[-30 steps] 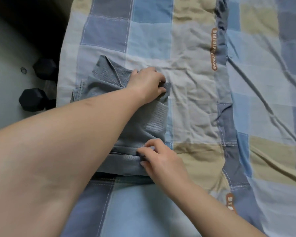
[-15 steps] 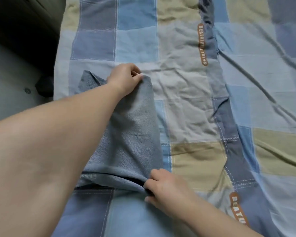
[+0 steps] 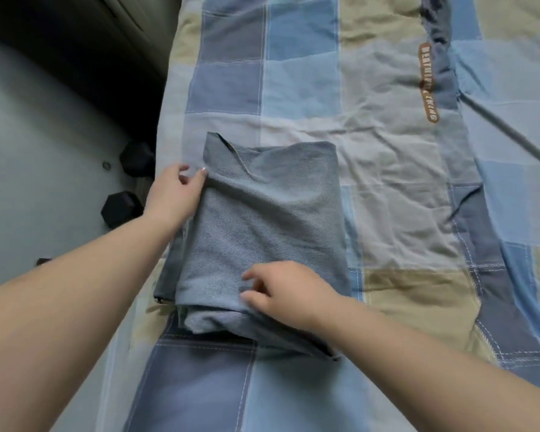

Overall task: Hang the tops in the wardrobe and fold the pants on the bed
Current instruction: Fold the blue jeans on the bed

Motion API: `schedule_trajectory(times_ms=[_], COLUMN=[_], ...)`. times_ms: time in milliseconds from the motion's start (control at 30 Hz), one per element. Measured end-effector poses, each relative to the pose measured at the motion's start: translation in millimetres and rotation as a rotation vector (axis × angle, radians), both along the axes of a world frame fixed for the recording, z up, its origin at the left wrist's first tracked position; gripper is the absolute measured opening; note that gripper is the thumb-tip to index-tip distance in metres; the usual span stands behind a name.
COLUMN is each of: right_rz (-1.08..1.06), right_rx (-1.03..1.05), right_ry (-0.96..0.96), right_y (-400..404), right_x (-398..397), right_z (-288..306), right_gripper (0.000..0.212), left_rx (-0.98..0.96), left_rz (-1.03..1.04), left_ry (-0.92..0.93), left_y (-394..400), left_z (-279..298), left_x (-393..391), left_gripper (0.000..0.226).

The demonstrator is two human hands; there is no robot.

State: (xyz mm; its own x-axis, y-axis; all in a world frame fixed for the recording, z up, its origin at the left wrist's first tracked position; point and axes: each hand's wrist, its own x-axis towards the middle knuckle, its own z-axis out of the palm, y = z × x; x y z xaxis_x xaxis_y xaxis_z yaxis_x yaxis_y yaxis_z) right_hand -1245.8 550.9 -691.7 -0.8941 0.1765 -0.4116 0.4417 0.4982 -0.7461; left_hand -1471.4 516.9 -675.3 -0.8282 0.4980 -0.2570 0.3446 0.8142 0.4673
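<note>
Grey-blue denim pants (image 3: pixel 262 226) lie folded into a thick rectangle near the left edge of the bed (image 3: pixel 387 182), which has a blue, grey and beige checked cover. My left hand (image 3: pixel 176 194) lies at the bundle's left side, fingers straight and touching the fabric edge. On the bundle's near right part rests my right hand (image 3: pixel 281 291), its fingers loosely bent on the top layer and gripping nothing that I can see. A loose corner of denim sticks up at the far left of the bundle.
Two black hexagonal dumbbell ends (image 3: pixel 122 210) sit on the pale floor (image 3: pixel 44 151) just left of the bed. Dark furniture (image 3: pixel 75 42) stands at the upper left. The cover stretches wrinkled to the right of the pants.
Both hands have let go of the top fold, which now lies flat to the right. My left hand moved to the bundle's left edge; my right hand moved onto its top.
</note>
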Motion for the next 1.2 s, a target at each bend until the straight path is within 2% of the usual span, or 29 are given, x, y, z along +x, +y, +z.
schedule_trajectory(times_ms=[67,200,333,400,533,633,700,833,933,1000,1100,1167,1200], right_rz=[-0.105,-0.138,-0.350,-0.447,-0.402,-0.452,-0.471,-0.445,-0.453,-0.503,-0.471,-0.613,-0.745], right_rx=[0.073,0.224,0.231,0.218,0.276,0.321,0.356,0.417,0.425,0.412,0.420,0.361,0.257], right_ry=[0.076,0.126,0.127,0.061,-0.090,-0.087,-0.084,-0.126,-0.187,-0.179,-0.167,-0.058,0.026], right_y=[8.5,26.3,54.3,68.9,86.0,89.5,87.1,86.7,88.6,89.6,85.1,88.5,93.9], right_x=[-19.6,-56.9,-104.6,-131.5,-162.1,-168.6,-173.2,-184.3,-186.5,-184.5,-181.8,-186.8,-192.0], right_z=[2.9,9.7,14.0,13.2,4.8,-0.8,-2.5,-3.1,-3.2,-5.9,-6.6,-2.9,2.7], right_gripper=[0.038,0.041,0.043,0.038,0.032,0.021,0.021,0.024,0.031,0.038,0.026,0.025,0.022], left_rx=[0.000,0.051,0.180,0.178,0.192,0.213,0.235,0.225,0.235,0.249,0.291,0.326,0.346], left_rz=[0.015,0.078,0.007,-0.053,-0.195,-0.133,-0.146,-0.299,-0.325,-0.337,-0.357,-0.381,-0.394], left_ry=[-0.106,-0.225,-0.318,-0.284,-0.220,-0.109,0.012,0.105,0.106,0.085,0.084,0.083,0.078], left_y=[-35.2,-92.1,-126.2,-141.2,-167.1,-176.8,-176.4,-175.6,-177.5,-177.9,-178.2,-184.9,-191.5], left_z=[-2.8,-3.8,-0.7,1.2,1.5,-0.8,-1.5,-3.3,-2.2,0.3,6.7,12.0,13.5], left_x=[12.7,46.5,74.2,81.6,93.8,101.8,101.3,92.1,83.7,82.3,84.5,86.7,88.6], left_gripper=[0.044,0.035,0.049,0.055,0.055,0.025,0.015,0.027,0.027,0.024,0.013,0.012,0.015])
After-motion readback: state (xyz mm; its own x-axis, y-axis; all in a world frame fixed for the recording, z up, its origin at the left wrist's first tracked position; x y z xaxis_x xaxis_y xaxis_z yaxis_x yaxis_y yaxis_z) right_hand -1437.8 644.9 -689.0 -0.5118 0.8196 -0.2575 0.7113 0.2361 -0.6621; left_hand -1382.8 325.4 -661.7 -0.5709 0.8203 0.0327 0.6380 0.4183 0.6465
